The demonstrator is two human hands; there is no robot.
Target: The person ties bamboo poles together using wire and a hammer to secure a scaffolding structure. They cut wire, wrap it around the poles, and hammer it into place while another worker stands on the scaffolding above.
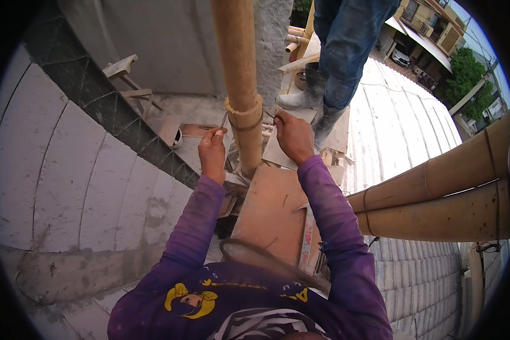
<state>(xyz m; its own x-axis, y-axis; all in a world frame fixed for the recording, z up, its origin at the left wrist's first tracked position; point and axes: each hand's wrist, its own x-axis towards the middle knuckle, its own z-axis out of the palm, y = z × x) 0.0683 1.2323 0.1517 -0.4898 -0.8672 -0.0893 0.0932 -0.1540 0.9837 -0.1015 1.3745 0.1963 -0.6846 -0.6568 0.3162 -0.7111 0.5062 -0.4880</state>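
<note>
An upright bamboo pole point(236, 51) stands in front of me, its lower end against or inside a wider bamboo piece point(249, 152) with a cut rim. A thin dark tie wire point(247, 128) loops around the wider piece just below that rim. My left hand point(212, 156) is closed, pinching one wire end left of the bamboo. On the other side, my right hand point(295, 137) is closed on the opposite end, close to the pole. Both forearms reach forward in purple sleeves. The wire behind the bamboo is hidden.
Another person in jeans point(345, 45) and rubber boots point(307, 90) stands just beyond my right hand. Thick bamboo poles point(436, 184) cross at right, above corrugated roofing point(413, 272). A brown board point(269, 212) lies below me; a block wall point(56, 170) runs along the left.
</note>
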